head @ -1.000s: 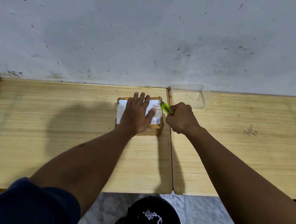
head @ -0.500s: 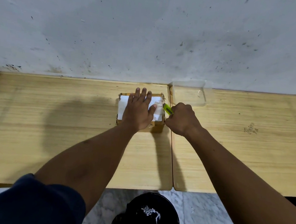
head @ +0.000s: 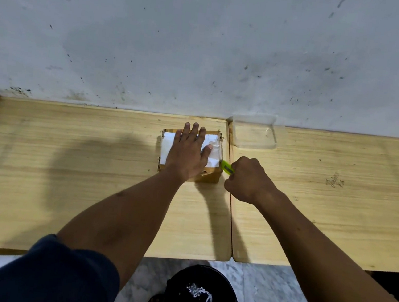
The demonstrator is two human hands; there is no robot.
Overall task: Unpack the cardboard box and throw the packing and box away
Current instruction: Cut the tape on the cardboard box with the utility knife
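A small cardboard box (head: pixel 212 175) with a white label on top sits on the left wooden table (head: pixel 69 161), close to the seam between the two tables. My left hand (head: pixel 188 153) lies flat on the box lid, fingers spread, pressing it down. My right hand (head: pixel 248 179) is closed around a yellow-green box cutter (head: pixel 226 167), whose tip touches the box's right edge near the front corner.
A clear plastic container (head: pixel 254 132) stands against the wall on the right table (head: pixel 334 214), just behind my right hand. A black bin (head: pixel 199 296) with a bag sits on the marble floor below the table edge. A stained wall runs behind.
My right hand has drawn the cutter toward me along the box's right edge, from the back corner to near the front. My left hand stays flat on the lid.
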